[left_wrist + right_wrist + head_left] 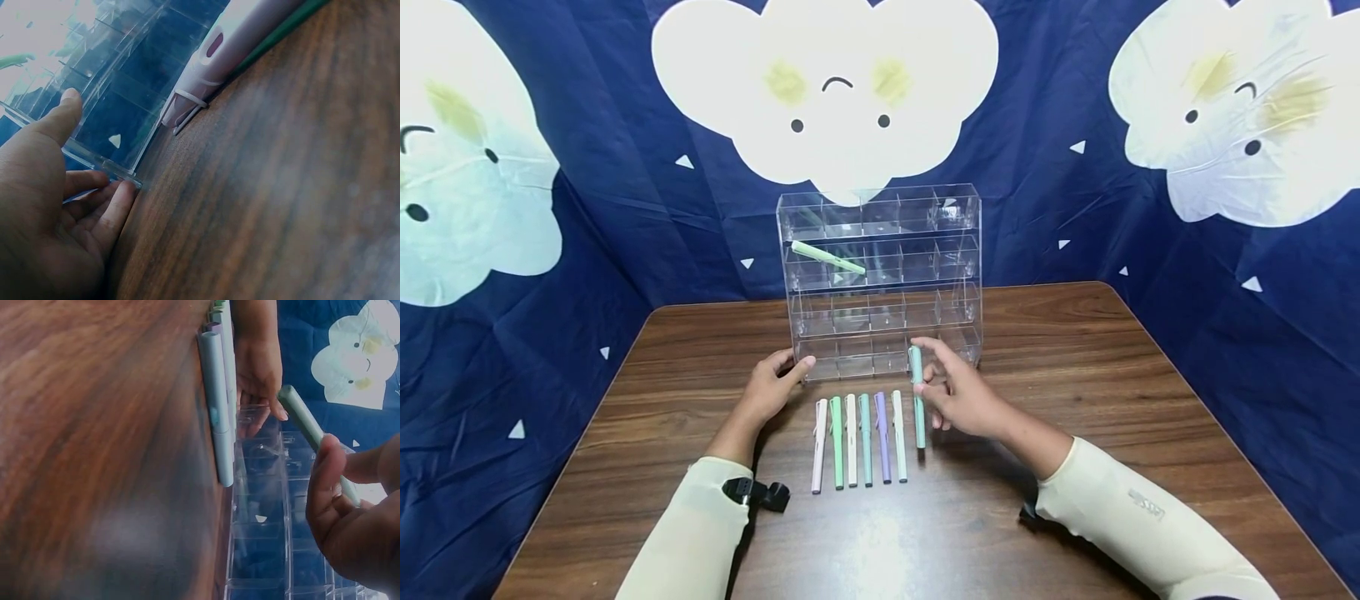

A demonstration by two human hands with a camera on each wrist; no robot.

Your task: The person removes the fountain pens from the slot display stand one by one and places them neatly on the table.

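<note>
A clear plastic rack of small compartments stands upright at the table's back. My left hand holds its lower left corner, thumb across the front and fingers curled at the side, as the left wrist view shows. Between the thumb and fingers of my right hand is a light teal pen, pinched upright in front of the rack's lower right; in the right wrist view the same pen is off the table. A light green pen lies slanted in the second tier from the top, at the left.
Left of the held pen, several capped pens lie in a row: pink, green, cream, teal, purple and pale mint. A blue cloth with clouds hangs behind the wooden table.
</note>
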